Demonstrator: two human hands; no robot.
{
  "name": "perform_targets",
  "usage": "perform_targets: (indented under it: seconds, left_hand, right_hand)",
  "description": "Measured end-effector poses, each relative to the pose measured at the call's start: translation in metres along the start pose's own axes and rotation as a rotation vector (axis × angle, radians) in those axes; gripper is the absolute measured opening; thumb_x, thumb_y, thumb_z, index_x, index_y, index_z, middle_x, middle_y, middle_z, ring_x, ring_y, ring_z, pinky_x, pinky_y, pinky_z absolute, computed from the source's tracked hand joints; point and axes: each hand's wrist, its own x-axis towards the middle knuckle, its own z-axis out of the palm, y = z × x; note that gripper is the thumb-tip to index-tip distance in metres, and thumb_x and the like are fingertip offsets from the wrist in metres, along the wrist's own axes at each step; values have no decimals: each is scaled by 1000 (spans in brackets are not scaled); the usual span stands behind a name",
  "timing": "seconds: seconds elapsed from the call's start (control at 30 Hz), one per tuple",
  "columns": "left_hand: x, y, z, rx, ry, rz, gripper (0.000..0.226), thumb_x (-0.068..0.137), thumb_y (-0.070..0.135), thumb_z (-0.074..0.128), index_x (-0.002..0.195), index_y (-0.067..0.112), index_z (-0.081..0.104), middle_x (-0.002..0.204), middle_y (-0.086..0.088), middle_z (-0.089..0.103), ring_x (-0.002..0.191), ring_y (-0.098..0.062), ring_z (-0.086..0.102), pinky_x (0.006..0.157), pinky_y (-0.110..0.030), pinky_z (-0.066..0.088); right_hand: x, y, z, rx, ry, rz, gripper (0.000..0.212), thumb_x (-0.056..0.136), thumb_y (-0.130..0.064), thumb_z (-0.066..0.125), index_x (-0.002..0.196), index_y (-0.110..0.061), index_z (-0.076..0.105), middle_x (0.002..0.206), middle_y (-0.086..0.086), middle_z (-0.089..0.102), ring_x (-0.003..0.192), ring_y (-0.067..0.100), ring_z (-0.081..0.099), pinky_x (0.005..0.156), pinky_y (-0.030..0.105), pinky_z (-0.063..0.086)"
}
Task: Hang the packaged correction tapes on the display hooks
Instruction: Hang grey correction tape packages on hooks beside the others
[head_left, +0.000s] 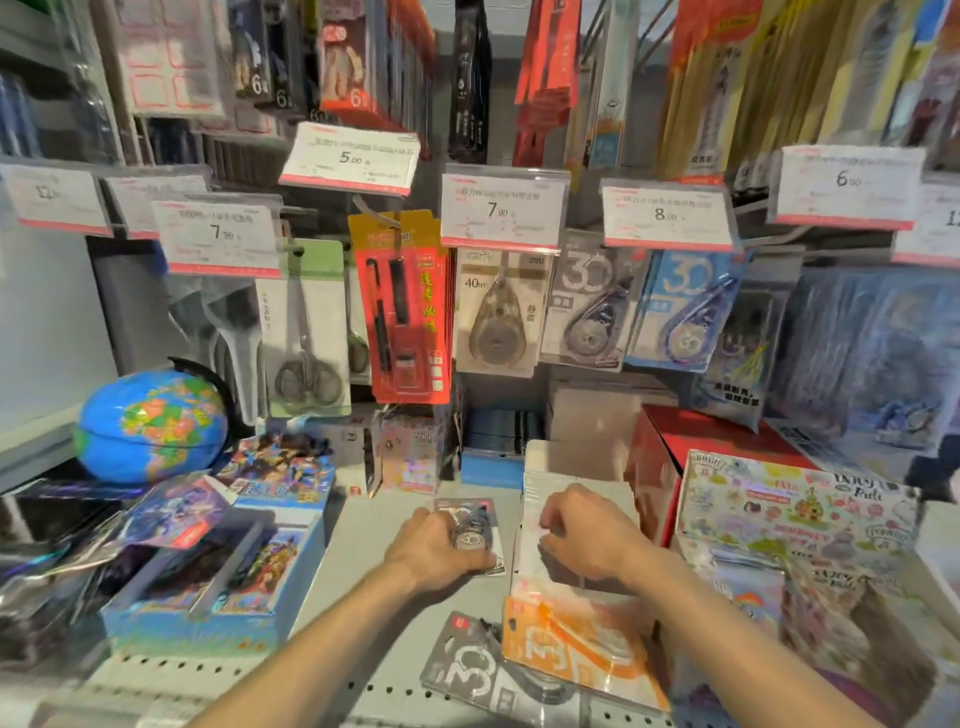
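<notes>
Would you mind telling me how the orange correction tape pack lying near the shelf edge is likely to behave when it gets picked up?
The orange correction tape pack looks like a flat card with a clear blister, so it is probably light and fairly stiff. Its glossy front may be slippery. It partly overlaps the grey correction tape pack, which might shift when the orange one is lifted.

Price tags along the hook row read 7.90 (217, 232) at left, 5.00 (351, 157) above centre, 7.90 (497, 210) at centre, 8.00 (665, 214) right of centre and 6.00 (848, 180) at upper right. The beige hanging correction-tape pack (496, 312) shows "40m". A large "30" stands on the grey hanging pack (589, 301), the blue hanging pack (685, 306) and the grey pack (470, 670) lying at bottom centre.
</notes>
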Motion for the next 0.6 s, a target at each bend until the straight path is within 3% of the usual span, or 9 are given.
perform_targets:
  seconds: [0.17, 0.33, 0.5, 0.6]
  left_hand:
    - [2, -7, 4, 44, 12, 4, 51, 70, 60, 79, 91, 16, 65, 101, -4, 53, 96, -26, 56, 82, -36, 48]
    - [-7, -29, -7, -8, 56, 41, 72, 75, 61, 75, 130, 19, 57, 128, -4, 47, 126, -23, 48, 106, -33, 42]
    - [-24, -40, -27, -228, 144, 145, 70, 77, 50, 80, 136, 27, 49, 132, 8, 45, 123, -10, 50, 98, -23, 38]
    - [-33, -36, -39, -322, 199, 235, 62, 75, 45, 84, 126, 35, 51, 124, 19, 48, 115, 1, 50, 92, -14, 36]
  right_hand:
    - [1, 3, 3, 61, 4, 10, 25, 91, -28, 62, 114, -23, 69, 117, -2, 60, 105, 19, 60, 90, 31, 50]
    - [6, -7, 3, 182, 41, -2, 21, 92, -25, 57, 109, -22, 70, 110, -5, 67, 103, 16, 61, 89, 29, 48]
    - [16, -34, 7, 517, 53, 38, 20, 93, -26, 58, 111, -19, 65, 83, -8, 66, 81, 13, 64, 77, 24, 50]
    - [19, -54, 3, 721, 62, 80, 30, 94, -28, 61, 122, -19, 57, 91, 1, 69, 75, 17, 68, 73, 26, 56]
